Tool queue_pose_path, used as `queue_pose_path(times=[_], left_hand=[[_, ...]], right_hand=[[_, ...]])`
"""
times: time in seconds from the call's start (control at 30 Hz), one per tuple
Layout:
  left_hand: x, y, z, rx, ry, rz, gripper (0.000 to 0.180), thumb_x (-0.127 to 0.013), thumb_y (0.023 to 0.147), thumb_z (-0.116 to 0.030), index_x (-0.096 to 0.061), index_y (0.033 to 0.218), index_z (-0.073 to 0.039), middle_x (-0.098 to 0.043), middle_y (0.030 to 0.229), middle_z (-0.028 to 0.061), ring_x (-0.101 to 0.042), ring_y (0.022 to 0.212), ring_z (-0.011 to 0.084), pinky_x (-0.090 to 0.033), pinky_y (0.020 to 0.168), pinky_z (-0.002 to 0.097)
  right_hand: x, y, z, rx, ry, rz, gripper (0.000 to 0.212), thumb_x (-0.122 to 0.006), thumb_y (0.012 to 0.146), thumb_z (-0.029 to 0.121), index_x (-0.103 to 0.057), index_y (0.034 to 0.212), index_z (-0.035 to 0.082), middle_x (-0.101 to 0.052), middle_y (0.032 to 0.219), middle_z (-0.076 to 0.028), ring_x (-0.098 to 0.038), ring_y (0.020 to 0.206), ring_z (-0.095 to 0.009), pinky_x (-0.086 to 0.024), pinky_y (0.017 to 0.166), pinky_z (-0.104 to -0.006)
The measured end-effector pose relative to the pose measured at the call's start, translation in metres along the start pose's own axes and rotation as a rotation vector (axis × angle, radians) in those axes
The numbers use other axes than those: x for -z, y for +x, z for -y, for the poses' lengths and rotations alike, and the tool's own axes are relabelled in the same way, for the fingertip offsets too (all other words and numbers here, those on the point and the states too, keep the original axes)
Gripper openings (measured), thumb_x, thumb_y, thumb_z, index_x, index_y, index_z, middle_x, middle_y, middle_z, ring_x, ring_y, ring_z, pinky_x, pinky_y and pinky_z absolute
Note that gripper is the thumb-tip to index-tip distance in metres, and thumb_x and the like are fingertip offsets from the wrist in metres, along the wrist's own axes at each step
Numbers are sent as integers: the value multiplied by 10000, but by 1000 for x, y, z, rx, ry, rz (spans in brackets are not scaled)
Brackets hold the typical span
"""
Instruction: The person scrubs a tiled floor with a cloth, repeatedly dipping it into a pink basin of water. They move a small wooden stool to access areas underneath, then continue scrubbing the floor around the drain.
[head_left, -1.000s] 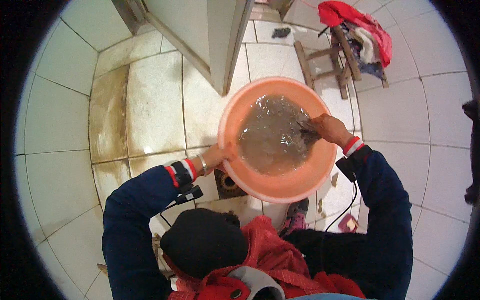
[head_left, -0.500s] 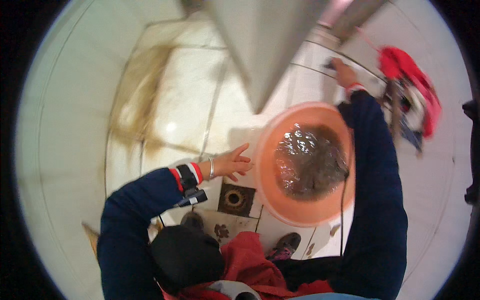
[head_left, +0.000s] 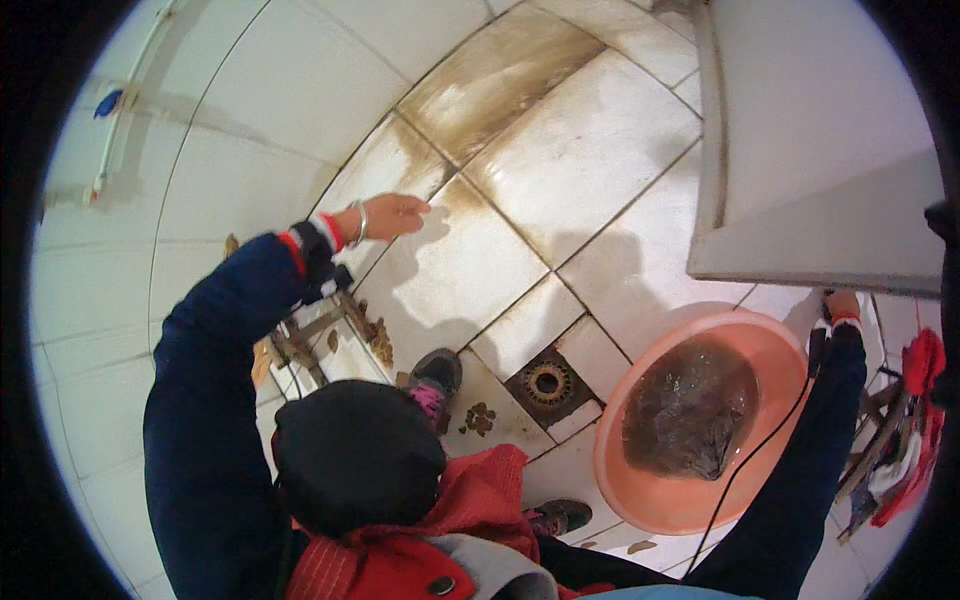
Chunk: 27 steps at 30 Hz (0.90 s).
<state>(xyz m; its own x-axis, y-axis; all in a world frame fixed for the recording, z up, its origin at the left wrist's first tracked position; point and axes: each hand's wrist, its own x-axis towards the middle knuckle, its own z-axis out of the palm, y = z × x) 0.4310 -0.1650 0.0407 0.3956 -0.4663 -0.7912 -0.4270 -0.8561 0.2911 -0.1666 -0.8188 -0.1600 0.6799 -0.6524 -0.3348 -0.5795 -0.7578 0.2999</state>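
Basin [head_left: 650, 500] with wet cloth [head_left: 690, 410] sits at four o'clock by the drain [head_left: 547, 382]. Left hand [head_left: 392, 215] hangs spread, empty, at eleven. Right hand [head_left: 842, 305] at three; grip unclear.

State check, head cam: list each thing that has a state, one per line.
Round salmon-pink plastic basin: on the tiled floor, upright, holds water.
Dark wet cloth: soaking inside the basin.
Round metal floor drain: uncovered, beside the basin.
Left hand: open, empty, held out over the floor.
Right hand: past the basin's far rim, grip unclear.
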Motion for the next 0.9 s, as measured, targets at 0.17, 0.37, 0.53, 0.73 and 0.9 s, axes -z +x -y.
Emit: queue_pose_path(times=[0.17,0.37,0.53,0.73,0.9], left_hand=[[45,57,57,-99,538,-65,543,-602,793,-318,-499,1235,-19,-565,1177,199,-536,1088,315,-415,931,356],[85,132,127,169,568,-321,828,-640,720,-485,-362,1297,40,-396,1328,232,-424,1206,371,-383,969,417],[79,175,146,85,408,-482,913,-643,723,-528,-252,1354,4,-237,1429,197,-299,1297,347,-355,981,475],[67,177,142,91,428,-538,965,-560,753,-614,-121,1433,-89,-60,1506,112,-87,1381,299,-229,1033,547],[77,167,136,179,380,-361,1002,-507,746,-680,-35,1454,-151,52,1519,74,33,1393,308,-130,1026,632]], right_hand=[[59,-43,52,64,34,-209,342,-520,834,309,-598,1060,63,-584,1131,-158,-546,1034,-354,-418,873,-438],[223,-186,176,-145,385,-262,267,-562,825,170,-562,1057,37,-594,957,-215,-569,867,-388,-457,734,-440],[343,-215,343,358,527,-62,418,-617,670,6,-569,1076,90,-579,1088,-128,-577,925,-330,-483,785,-394],[397,-37,484,387,601,-304,285,-610,732,82,-543,1006,127,-522,843,-134,-542,789,-324,-453,638,-416],[372,63,575,212,705,-428,252,-587,719,57,-550,955,138,-521,1005,-99,-566,875,-335,-490,696,-419]])
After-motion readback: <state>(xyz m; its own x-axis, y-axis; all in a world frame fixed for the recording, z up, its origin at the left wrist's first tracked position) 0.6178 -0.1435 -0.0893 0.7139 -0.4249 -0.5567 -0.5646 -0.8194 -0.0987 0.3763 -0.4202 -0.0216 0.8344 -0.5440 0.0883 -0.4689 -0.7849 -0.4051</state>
